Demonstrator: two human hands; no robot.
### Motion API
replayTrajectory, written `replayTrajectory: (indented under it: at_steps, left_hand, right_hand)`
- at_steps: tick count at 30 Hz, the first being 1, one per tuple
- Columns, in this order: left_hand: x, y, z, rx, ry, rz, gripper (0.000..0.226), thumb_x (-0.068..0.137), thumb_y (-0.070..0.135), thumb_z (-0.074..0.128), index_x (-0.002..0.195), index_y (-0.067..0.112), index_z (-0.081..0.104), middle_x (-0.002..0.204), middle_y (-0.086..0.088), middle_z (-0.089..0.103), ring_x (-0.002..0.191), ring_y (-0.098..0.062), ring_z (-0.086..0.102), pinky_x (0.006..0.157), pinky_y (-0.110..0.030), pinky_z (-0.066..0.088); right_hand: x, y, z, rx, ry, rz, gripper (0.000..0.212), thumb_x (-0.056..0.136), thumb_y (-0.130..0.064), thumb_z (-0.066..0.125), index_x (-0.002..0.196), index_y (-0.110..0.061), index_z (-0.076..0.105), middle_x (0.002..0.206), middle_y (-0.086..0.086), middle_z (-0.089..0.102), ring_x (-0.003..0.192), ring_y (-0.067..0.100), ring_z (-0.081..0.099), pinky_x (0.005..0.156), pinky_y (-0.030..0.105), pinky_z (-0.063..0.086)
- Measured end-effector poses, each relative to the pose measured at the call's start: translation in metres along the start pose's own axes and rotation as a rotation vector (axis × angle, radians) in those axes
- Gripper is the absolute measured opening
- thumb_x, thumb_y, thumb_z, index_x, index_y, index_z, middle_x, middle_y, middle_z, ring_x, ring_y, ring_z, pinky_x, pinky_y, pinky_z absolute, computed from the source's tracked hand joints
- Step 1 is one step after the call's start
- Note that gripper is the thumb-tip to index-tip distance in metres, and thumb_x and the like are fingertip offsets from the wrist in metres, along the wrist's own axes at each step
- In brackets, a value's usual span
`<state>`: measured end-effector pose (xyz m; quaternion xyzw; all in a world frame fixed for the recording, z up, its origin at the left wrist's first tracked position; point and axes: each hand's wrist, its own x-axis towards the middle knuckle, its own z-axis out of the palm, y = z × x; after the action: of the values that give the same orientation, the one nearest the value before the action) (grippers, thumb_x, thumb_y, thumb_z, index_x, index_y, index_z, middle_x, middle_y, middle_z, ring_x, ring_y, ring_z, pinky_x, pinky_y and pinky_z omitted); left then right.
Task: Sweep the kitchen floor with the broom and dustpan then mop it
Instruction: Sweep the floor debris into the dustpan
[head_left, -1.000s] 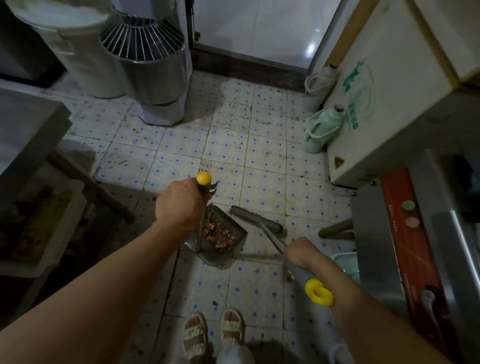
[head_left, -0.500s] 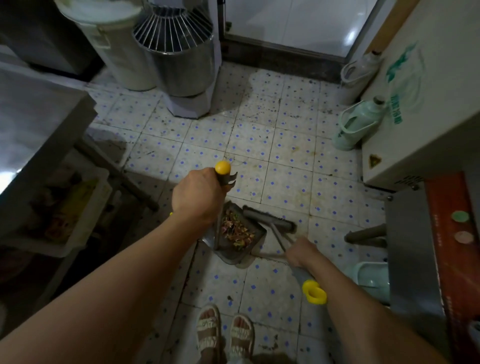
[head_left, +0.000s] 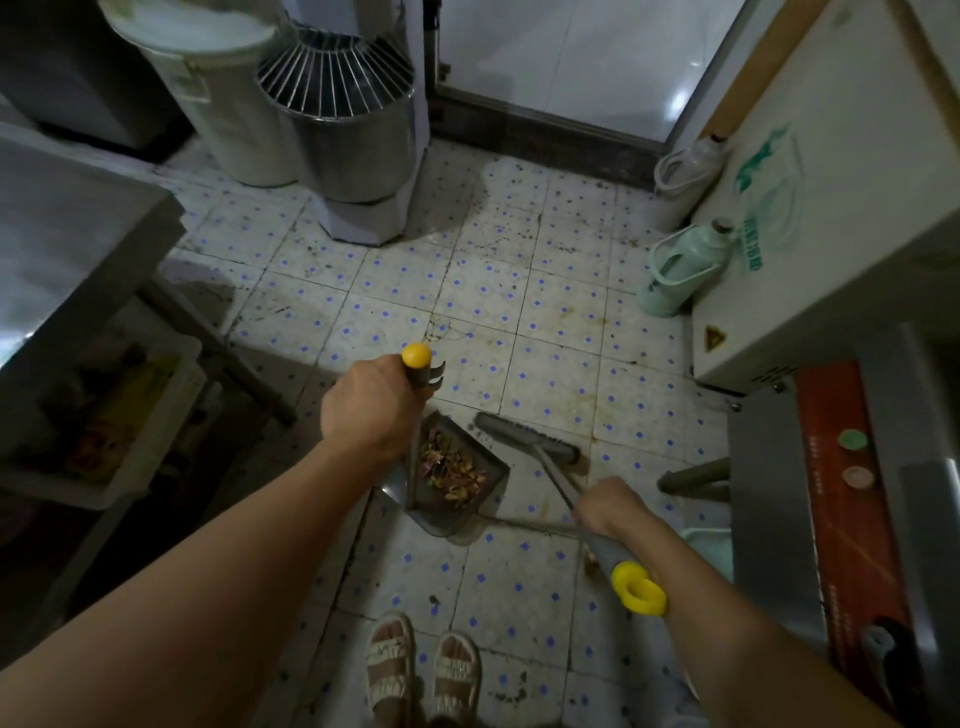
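While the left hand (head_left: 371, 408) curls round the upright handle of the dustpan (head_left: 457, 480), just under its yellow end cap, the right hand (head_left: 608, 506) grips the grey shaft of the broom (head_left: 527, 441) a little above its yellow hanging loop. The dustpan's tray sits on the tiled floor (head_left: 545, 338) directly below and slightly right of the left hand, its open mouth turned toward the broom. Inside the tray lies a heap of debris (head_left: 452, 467), reddish and yellowish scraps. The broom's grey head rests on the floor just beyond the pan's mouth, ahead of the right hand and to the right of the left one, with the shaft slanting back from the head to the right fist. Whether the bristles touch the pan's lip is not clear.

Below both hands, a pair of feet in pale sandals (head_left: 421, 670) stand on the tiles. Far ahead of the left hand stands a metal bowl with a wire guard (head_left: 343, 104), and beside it a white lidded bucket (head_left: 218, 88). Ahead of the right hand, a pale green jug (head_left: 680, 270) stands against a white cabinet (head_left: 831, 208), with a second, whitish jug (head_left: 685, 166) further back. Left of the left hand is a steel table (head_left: 67, 249) with a white crate (head_left: 109, 415) beneath it.
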<state>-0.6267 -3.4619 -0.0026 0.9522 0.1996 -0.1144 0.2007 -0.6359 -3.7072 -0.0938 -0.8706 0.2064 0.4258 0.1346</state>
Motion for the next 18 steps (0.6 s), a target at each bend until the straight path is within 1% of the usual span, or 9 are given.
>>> replayTrajectory:
  at_steps: [2,6,8,10,12,13,14,15,18]
  left_hand:
    - [0.001,-0.001,0.0,0.014,0.012,-0.013,0.035,0.088,0.044,0.059,0.106,0.014,0.062,0.101,-0.012,0.066,0.093,-0.032,0.062,0.069,-0.032,0.042]
    - [0.006,0.003,0.003,0.04,0.02,-0.022,0.036,0.088,0.045,0.058,0.106,0.014,0.061,0.1,-0.01,0.066,0.092,-0.031,0.062,0.068,-0.032,0.042]
    - [0.01,0.006,0.004,0.04,0.025,-0.02,0.036,0.088,0.046,0.058,0.105,0.014,0.062,0.098,-0.009,0.066,0.089,-0.029,0.062,0.067,-0.031,0.043]
    - [0.013,0.009,0.005,0.035,0.029,-0.016,0.036,0.088,0.046,0.058,0.104,0.014,0.063,0.096,-0.009,0.066,0.087,-0.028,0.062,0.064,-0.03,0.042]
    - [0.012,0.01,0.008,0.03,0.029,-0.019,0.036,0.088,0.045,0.059,0.103,0.013,0.063,0.096,-0.009,0.066,0.088,-0.029,0.063,0.065,-0.031,0.043]
    - [0.011,0.009,0.01,0.024,0.024,-0.022,0.036,0.088,0.045,0.059,0.104,0.013,0.062,0.096,-0.01,0.066,0.088,-0.029,0.063,0.067,-0.032,0.045]
    - [0.01,0.009,0.011,0.017,0.02,-0.021,0.036,0.088,0.045,0.06,0.104,0.013,0.062,0.097,-0.01,0.066,0.089,-0.03,0.063,0.07,-0.033,0.048]
    - [0.009,0.009,0.012,0.009,0.016,-0.021,0.036,0.087,0.045,0.06,0.105,0.013,0.062,0.098,-0.011,0.066,0.089,-0.03,0.063,0.072,-0.035,0.049]
    - [0.004,0.009,0.011,-0.019,0.006,-0.013,0.036,0.088,0.044,0.059,0.105,0.013,0.062,0.099,-0.011,0.066,0.09,-0.031,0.062,0.072,-0.035,0.048]
  right_hand:
    - [0.01,-0.005,-0.004,-0.024,0.03,-0.015,0.043,0.096,-0.02,0.05,0.131,0.005,0.044,0.133,0.017,0.051,0.119,0.029,0.053,0.08,0.029,0.043]
    - [0.026,-0.015,0.002,-0.017,0.086,-0.039,0.041,0.095,-0.017,0.05,0.131,0.002,0.045,0.134,0.019,0.05,0.119,0.032,0.053,0.08,0.031,0.042]
    - [0.03,-0.018,0.012,-0.048,0.076,-0.038,0.045,0.096,-0.016,0.049,0.136,0.003,0.041,0.136,0.019,0.048,0.12,0.032,0.052,0.082,0.03,0.043]
    - [0.034,-0.018,0.021,-0.059,0.045,-0.071,0.046,0.094,-0.018,0.05,0.135,0.003,0.042,0.134,0.018,0.051,0.117,0.031,0.055,0.08,0.03,0.045]
    - [0.032,-0.012,0.022,-0.058,-0.026,-0.085,0.04,0.094,-0.018,0.051,0.128,0.002,0.047,0.123,0.016,0.057,0.11,0.03,0.057,0.075,0.029,0.043]
    - [0.03,-0.007,0.022,-0.051,-0.048,-0.091,0.031,0.094,-0.018,0.05,0.119,-0.001,0.051,0.11,0.014,0.059,0.102,0.028,0.057,0.072,0.028,0.041]
    - [0.024,-0.001,0.022,-0.06,-0.057,-0.093,0.023,0.093,-0.017,0.05,0.111,-0.003,0.054,0.1,0.011,0.057,0.093,0.025,0.054,0.071,0.027,0.04]
    - [0.02,0.006,0.023,-0.051,-0.062,-0.089,0.021,0.091,-0.017,0.051,0.108,-0.004,0.056,0.096,0.009,0.055,0.089,0.021,0.05,0.073,0.026,0.04]
    - [0.006,0.019,0.027,-0.021,-0.06,-0.076,0.033,0.09,-0.017,0.052,0.12,-0.003,0.06,0.112,0.011,0.061,0.09,0.02,0.05,0.077,0.026,0.04]
